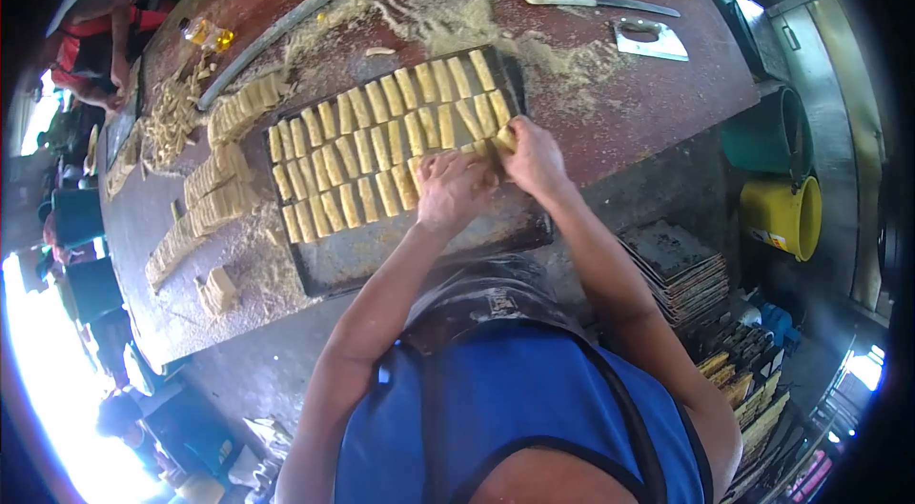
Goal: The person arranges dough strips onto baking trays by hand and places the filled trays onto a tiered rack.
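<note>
A dark baking tray (357,261) lies at the table's near edge, with pale yellow dough sticks (386,147) set on it in three rows. My left hand (456,188) is over the tray's front part, its fingers curled around dough sticks at the right end of the nearest row. Just beside it, my right hand (536,159) pinches a dough stick (506,138) at the tray's right edge. Both hands are close together, and their fingers partly hide the pieces between them.
Left of the tray lie cut dough strips (217,190) and a heap of scraps (173,123). A knife (600,1), a dough scraper (651,39) and a bottle of yellow liquid (207,34) are farther back. Stacked trays (675,271) and a yellow bucket (782,216) stand right; another person (95,47) is left.
</note>
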`<act>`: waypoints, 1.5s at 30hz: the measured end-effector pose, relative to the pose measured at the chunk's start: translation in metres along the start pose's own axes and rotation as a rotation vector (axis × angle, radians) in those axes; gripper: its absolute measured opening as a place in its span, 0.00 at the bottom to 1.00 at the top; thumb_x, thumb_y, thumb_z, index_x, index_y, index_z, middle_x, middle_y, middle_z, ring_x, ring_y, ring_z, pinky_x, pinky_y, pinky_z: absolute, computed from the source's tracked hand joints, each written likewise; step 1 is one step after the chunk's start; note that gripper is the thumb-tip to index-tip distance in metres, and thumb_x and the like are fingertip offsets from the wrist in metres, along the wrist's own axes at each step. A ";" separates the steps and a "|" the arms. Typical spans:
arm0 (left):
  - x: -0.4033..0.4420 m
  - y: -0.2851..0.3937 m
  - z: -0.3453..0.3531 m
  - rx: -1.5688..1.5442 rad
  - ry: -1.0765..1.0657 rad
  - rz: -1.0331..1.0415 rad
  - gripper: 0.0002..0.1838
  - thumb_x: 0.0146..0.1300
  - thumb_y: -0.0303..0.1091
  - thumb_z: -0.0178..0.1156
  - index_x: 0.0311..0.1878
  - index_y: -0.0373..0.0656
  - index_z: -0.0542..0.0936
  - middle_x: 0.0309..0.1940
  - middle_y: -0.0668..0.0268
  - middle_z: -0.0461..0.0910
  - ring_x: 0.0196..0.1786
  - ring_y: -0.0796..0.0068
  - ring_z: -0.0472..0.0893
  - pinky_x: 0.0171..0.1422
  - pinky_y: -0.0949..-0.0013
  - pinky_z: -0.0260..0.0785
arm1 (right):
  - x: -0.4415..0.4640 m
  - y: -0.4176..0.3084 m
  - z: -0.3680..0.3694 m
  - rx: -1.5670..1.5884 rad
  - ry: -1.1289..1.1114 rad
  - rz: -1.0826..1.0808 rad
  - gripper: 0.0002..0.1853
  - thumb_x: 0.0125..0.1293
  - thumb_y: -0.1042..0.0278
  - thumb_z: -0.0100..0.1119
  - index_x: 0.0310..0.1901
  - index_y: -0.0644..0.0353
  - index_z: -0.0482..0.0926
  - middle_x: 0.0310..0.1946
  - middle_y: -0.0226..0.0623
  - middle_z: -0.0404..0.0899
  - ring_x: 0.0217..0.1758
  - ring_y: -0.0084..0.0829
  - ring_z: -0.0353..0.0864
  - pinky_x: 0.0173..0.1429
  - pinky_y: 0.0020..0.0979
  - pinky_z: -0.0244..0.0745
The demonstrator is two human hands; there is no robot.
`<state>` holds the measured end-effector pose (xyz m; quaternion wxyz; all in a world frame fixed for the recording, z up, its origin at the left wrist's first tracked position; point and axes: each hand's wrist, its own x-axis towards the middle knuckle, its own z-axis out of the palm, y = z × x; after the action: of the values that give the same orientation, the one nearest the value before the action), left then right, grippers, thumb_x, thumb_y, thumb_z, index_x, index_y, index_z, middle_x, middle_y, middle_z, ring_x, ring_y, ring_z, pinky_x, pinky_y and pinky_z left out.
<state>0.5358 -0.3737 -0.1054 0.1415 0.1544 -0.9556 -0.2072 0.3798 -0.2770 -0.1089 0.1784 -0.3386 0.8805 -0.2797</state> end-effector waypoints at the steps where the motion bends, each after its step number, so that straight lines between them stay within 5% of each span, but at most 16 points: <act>1: 0.001 -0.004 -0.001 -0.073 0.013 0.023 0.19 0.52 0.44 0.74 0.46 0.51 0.86 0.53 0.70 0.82 0.61 0.64 0.76 0.69 0.51 0.57 | -0.001 0.009 0.001 0.109 0.080 -0.051 0.16 0.59 0.67 0.68 0.47 0.65 0.79 0.38 0.53 0.85 0.44 0.51 0.87 0.49 0.46 0.81; 4: -0.007 -0.024 -0.033 -0.146 0.071 0.000 0.19 0.52 0.44 0.75 0.47 0.52 0.87 0.54 0.68 0.83 0.61 0.65 0.77 0.69 0.53 0.56 | -0.016 -0.015 -0.032 0.247 0.077 0.135 0.18 0.63 0.63 0.70 0.48 0.66 0.80 0.40 0.47 0.87 0.41 0.38 0.88 0.46 0.39 0.81; 6: -0.023 -0.054 -0.064 -0.060 0.226 -0.051 0.15 0.55 0.41 0.74 0.47 0.52 0.87 0.53 0.69 0.84 0.60 0.68 0.78 0.69 0.54 0.57 | -0.019 0.009 -0.010 0.504 0.090 0.034 0.18 0.64 0.62 0.69 0.48 0.66 0.79 0.39 0.43 0.87 0.39 0.30 0.87 0.43 0.35 0.81; 8: -0.046 -0.101 -0.094 -0.065 0.276 -0.135 0.12 0.60 0.38 0.71 0.47 0.51 0.87 0.53 0.69 0.86 0.60 0.69 0.80 0.72 0.52 0.57 | -0.036 -0.043 -0.008 0.501 -0.034 0.145 0.15 0.64 0.65 0.68 0.47 0.66 0.79 0.38 0.43 0.87 0.37 0.30 0.86 0.40 0.32 0.80; 11: -0.094 -0.166 -0.138 -0.093 0.383 -0.200 0.08 0.62 0.31 0.69 0.44 0.43 0.88 0.43 0.61 0.88 0.49 0.64 0.86 0.57 0.60 0.76 | -0.055 -0.114 0.045 0.429 -0.222 0.084 0.12 0.63 0.69 0.66 0.46 0.64 0.80 0.37 0.41 0.86 0.34 0.32 0.85 0.38 0.31 0.80; 15: -0.159 -0.220 -0.174 -0.271 0.424 -0.318 0.10 0.62 0.31 0.67 0.46 0.42 0.86 0.46 0.57 0.86 0.50 0.58 0.84 0.55 0.60 0.75 | -0.092 -0.210 0.145 0.414 -0.435 -0.025 0.14 0.58 0.65 0.68 0.41 0.64 0.79 0.35 0.44 0.84 0.39 0.37 0.84 0.45 0.37 0.79; 20: -0.213 -0.246 -0.199 -0.313 0.234 -0.339 0.14 0.62 0.31 0.69 0.50 0.39 0.85 0.48 0.57 0.86 0.51 0.60 0.85 0.57 0.63 0.76 | -0.111 -0.260 0.220 0.106 -0.366 -0.140 0.18 0.59 0.59 0.69 0.44 0.64 0.80 0.40 0.50 0.84 0.44 0.48 0.86 0.50 0.45 0.80; 25: -0.224 -0.238 -0.200 -0.317 0.014 -0.009 0.16 0.57 0.38 0.73 0.47 0.44 0.85 0.49 0.61 0.84 0.54 0.64 0.83 0.61 0.53 0.75 | -0.133 -0.272 0.193 -0.180 -0.064 -0.107 0.18 0.60 0.59 0.68 0.48 0.61 0.81 0.37 0.55 0.85 0.44 0.54 0.86 0.51 0.50 0.81; 29: -0.233 -0.214 -0.184 -0.237 -0.053 0.004 0.29 0.46 0.44 0.79 0.52 0.44 0.83 0.51 0.60 0.78 0.55 0.56 0.80 0.60 0.56 0.74 | -0.133 -0.276 0.186 -0.210 -0.141 0.007 0.15 0.59 0.59 0.68 0.44 0.59 0.84 0.36 0.53 0.86 0.43 0.52 0.86 0.50 0.50 0.81; 34: -0.234 -0.213 -0.175 -0.273 0.000 -0.001 0.28 0.48 0.44 0.77 0.53 0.45 0.83 0.51 0.61 0.78 0.56 0.56 0.79 0.60 0.55 0.73 | -0.132 -0.259 0.174 -0.042 -0.120 -0.023 0.10 0.60 0.60 0.66 0.36 0.57 0.87 0.32 0.49 0.86 0.40 0.49 0.87 0.48 0.48 0.81; 39: -0.223 -0.181 -0.178 -0.121 0.021 0.018 0.25 0.49 0.44 0.76 0.52 0.48 0.84 0.50 0.62 0.78 0.57 0.59 0.78 0.64 0.53 0.68 | -0.135 -0.245 0.159 -0.245 -0.129 -0.132 0.19 0.59 0.59 0.69 0.45 0.65 0.81 0.40 0.56 0.84 0.45 0.54 0.85 0.50 0.48 0.81; 45: -0.216 -0.167 -0.168 0.010 -0.048 -0.027 0.24 0.48 0.46 0.75 0.51 0.55 0.85 0.48 0.67 0.77 0.57 0.63 0.77 0.66 0.53 0.63 | -0.129 -0.227 0.162 0.023 -0.191 -0.226 0.15 0.60 0.62 0.68 0.42 0.66 0.81 0.37 0.56 0.84 0.43 0.55 0.85 0.49 0.48 0.81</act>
<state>0.8288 -0.5014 -0.0767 0.1150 0.1630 -0.9576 -0.2078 0.6654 -0.3868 -0.0793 0.2325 -0.4587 0.8124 -0.2747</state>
